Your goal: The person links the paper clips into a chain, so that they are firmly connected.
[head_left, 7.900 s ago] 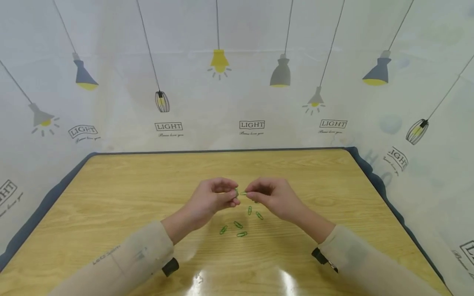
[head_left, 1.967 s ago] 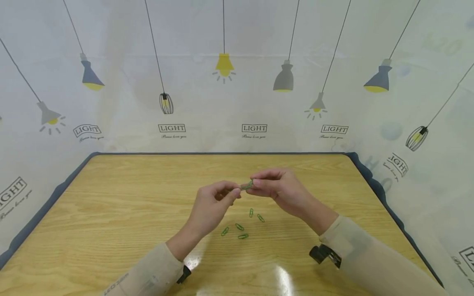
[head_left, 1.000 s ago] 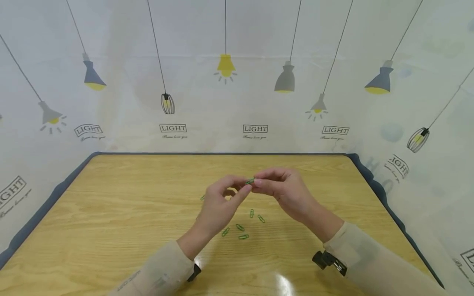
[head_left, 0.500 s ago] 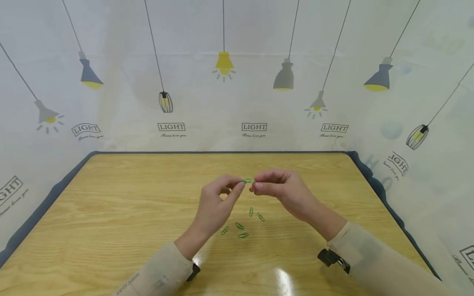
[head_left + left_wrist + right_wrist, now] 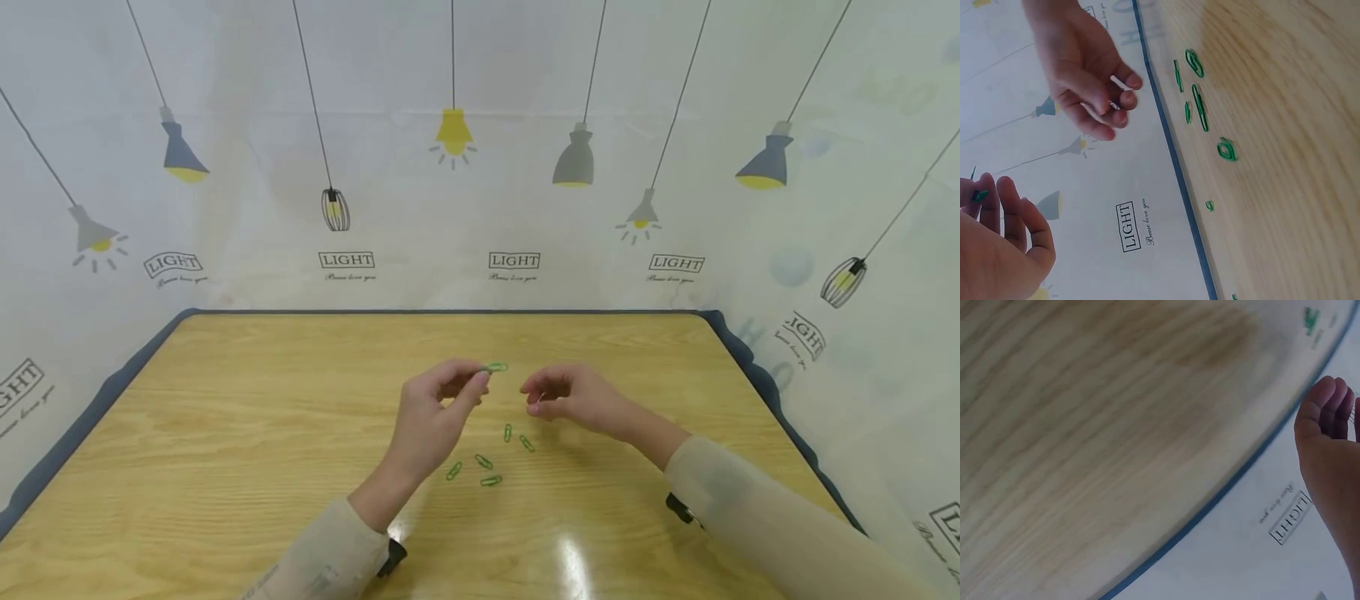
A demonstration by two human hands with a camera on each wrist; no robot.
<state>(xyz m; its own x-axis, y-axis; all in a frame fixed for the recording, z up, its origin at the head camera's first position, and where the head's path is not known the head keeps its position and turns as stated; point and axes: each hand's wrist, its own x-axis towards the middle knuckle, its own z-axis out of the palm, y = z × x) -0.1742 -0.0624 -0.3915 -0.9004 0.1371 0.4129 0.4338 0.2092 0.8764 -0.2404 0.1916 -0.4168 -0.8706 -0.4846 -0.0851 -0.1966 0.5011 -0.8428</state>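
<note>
the left hand (image 5: 435, 412) pinches a green paperclip (image 5: 498, 367) above the worktop (image 5: 262, 400); the right hand (image 5: 581, 404), loosely bent, holds nothing. a slack pinch could drop it among the loose clips (image 5: 491, 481).

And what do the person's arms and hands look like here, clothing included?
Both the left hand and right hand are bare, without gloves. The left sleeve is long and pale beige with faint grey print, unreadable here; the right sleeve matches, with a faint bluish-grey patch. A small black device shows at each cuff.
</note>
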